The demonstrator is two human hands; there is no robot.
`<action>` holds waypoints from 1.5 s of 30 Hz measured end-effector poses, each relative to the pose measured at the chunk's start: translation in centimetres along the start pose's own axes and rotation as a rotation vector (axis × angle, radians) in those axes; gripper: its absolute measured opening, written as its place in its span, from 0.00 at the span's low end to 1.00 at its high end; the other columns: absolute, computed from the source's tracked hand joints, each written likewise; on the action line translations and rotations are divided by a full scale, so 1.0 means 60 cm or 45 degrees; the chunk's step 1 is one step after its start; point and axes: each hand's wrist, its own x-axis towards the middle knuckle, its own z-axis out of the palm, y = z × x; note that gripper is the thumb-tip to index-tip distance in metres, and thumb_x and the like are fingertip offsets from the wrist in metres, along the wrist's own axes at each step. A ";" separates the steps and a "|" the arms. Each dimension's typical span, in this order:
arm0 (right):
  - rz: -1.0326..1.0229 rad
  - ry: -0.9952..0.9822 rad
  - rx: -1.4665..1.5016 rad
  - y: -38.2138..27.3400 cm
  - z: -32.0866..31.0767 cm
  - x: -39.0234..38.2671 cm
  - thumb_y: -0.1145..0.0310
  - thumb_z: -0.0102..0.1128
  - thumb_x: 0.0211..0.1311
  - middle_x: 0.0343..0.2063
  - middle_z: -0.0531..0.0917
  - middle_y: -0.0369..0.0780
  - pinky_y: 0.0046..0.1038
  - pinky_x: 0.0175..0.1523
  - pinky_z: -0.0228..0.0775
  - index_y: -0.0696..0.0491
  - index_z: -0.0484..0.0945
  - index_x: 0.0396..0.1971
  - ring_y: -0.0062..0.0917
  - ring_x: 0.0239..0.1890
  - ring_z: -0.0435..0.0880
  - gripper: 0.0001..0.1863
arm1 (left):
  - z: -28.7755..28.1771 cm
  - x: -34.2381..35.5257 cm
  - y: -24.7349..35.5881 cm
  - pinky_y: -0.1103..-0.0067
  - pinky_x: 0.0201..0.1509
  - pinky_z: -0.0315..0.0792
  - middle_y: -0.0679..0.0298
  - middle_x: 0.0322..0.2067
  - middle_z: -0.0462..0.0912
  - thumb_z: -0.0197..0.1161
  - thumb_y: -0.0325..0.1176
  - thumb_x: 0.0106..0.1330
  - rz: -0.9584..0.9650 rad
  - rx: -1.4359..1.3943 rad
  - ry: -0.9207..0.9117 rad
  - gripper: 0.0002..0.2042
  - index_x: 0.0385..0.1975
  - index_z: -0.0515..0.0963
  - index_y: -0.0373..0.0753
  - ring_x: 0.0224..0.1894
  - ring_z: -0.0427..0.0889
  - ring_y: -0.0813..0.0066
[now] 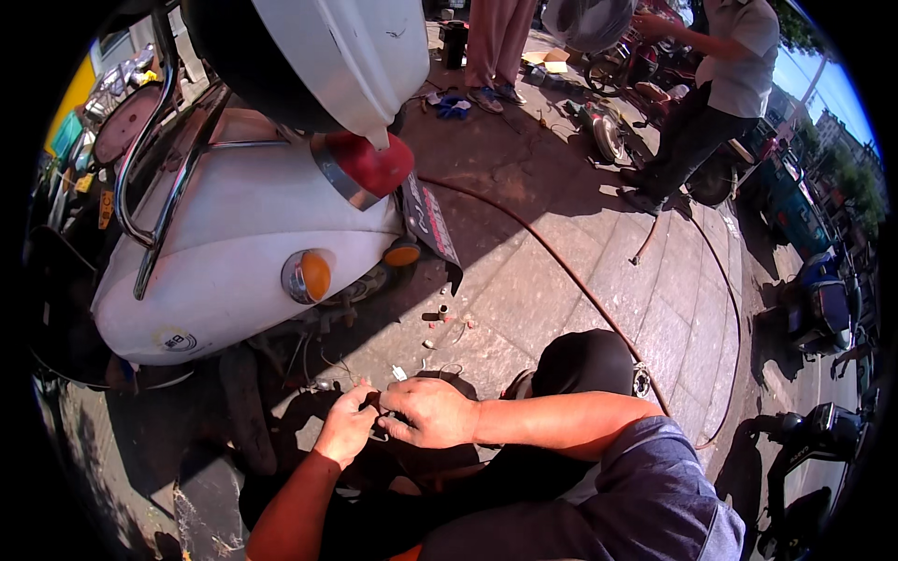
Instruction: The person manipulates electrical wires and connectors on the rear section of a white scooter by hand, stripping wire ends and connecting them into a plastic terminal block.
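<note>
My left hand [345, 428] and my right hand [434, 412] meet low in the middle of the head view, fingertips pinched close together. Between them is something small and dark, too small to name. A small white piece [399, 372], perhaps a wire connector, shows just beyond my right hand's knuckles. Thin wires [323, 360] hang under the white scooter [234, 238], whose rear end stands just ahead and to the left. It carries a red tail lamp [374, 168] and an orange turn signal [309, 277].
A brown hose [552, 252] curves over the paving to my right knee [585, 363]. Small loose parts [442, 315] lie on the ground ahead. Two people [496, 47] [720, 84] stand farther off, one holding a clear, bulky bag [587, 21]. Parked scooters [818, 304] line the right.
</note>
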 end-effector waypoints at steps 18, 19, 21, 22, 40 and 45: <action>-0.044 0.063 -0.018 0.005 0.014 -0.007 0.62 0.70 0.66 0.36 0.85 0.48 0.46 0.48 0.80 0.56 0.81 0.43 0.49 0.41 0.87 0.14 | -0.001 -0.007 0.009 0.81 0.61 0.69 0.68 0.38 0.82 0.62 0.29 0.79 -0.021 -0.021 -0.051 0.06 0.42 0.82 0.33 0.44 0.78 0.81; -0.038 0.054 -0.021 0.003 0.013 -0.006 0.62 0.70 0.66 0.36 0.85 0.48 0.46 0.48 0.80 0.56 0.81 0.43 0.49 0.41 0.87 0.15 | -0.003 -0.007 0.007 0.81 0.61 0.69 0.68 0.38 0.82 0.62 0.30 0.79 -0.023 -0.013 -0.055 0.06 0.43 0.82 0.33 0.44 0.78 0.81; -0.008 0.024 -0.018 -0.001 0.010 -0.004 0.62 0.70 0.65 0.36 0.86 0.48 0.47 0.48 0.80 0.56 0.81 0.43 0.50 0.42 0.87 0.14 | -0.005 -0.009 0.009 0.80 0.61 0.69 0.68 0.39 0.83 0.62 0.30 0.80 -0.032 -0.018 -0.050 0.07 0.44 0.82 0.33 0.45 0.78 0.81; 0.015 0.002 -0.012 -0.003 0.007 -0.002 0.62 0.70 0.64 0.37 0.86 0.49 0.47 0.50 0.80 0.56 0.82 0.42 0.50 0.43 0.87 0.14 | -0.001 -0.011 0.013 0.80 0.61 0.69 0.68 0.40 0.83 0.62 0.31 0.80 -0.038 -0.033 -0.040 0.07 0.44 0.82 0.33 0.45 0.78 0.81; -0.129 0.132 -0.047 -0.010 -0.024 0.018 0.66 0.75 0.60 0.51 0.81 0.45 0.47 0.50 0.84 0.51 0.77 0.54 0.50 0.48 0.86 0.23 | -0.011 -0.016 0.022 0.81 0.53 0.76 0.70 0.49 0.86 0.62 0.31 0.80 -0.050 -0.341 -0.139 0.12 0.59 0.82 0.36 0.48 0.83 0.82; -0.082 0.023 -0.063 0.005 -0.022 0.016 0.64 0.74 0.63 0.47 0.83 0.46 0.47 0.50 0.83 0.52 0.81 0.50 0.51 0.47 0.86 0.19 | -0.018 -0.015 0.011 0.75 0.57 0.80 0.63 0.49 0.88 0.61 0.30 0.80 -0.098 -0.280 -0.227 0.13 0.59 0.80 0.32 0.49 0.86 0.75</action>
